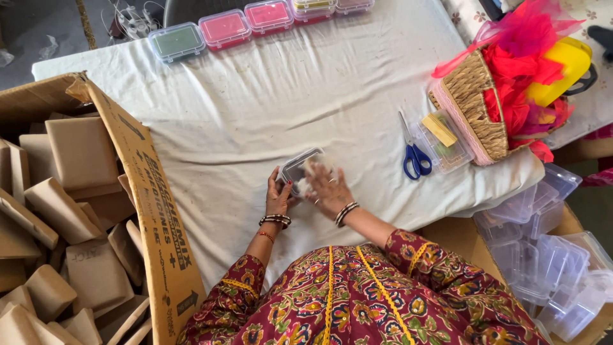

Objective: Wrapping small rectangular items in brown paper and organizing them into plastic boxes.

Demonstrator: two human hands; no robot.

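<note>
A cardboard carton (150, 211) of brown paper-wrapped packets (76, 153) is standing at the left of the white-clothed table (255, 115). The left hand (278, 197) is steadying a small clear plastic box (300, 167) near the table's front edge, its grip curled loosely around the side. The right hand (329, 190) is pressing white stuffing (305, 184) into it, fingers spread. The box looks light, stiff and slippery, best held by its sides; its long axis is slanting up-right. Blue-handled scissors (414, 153) are lying further right.
</note>
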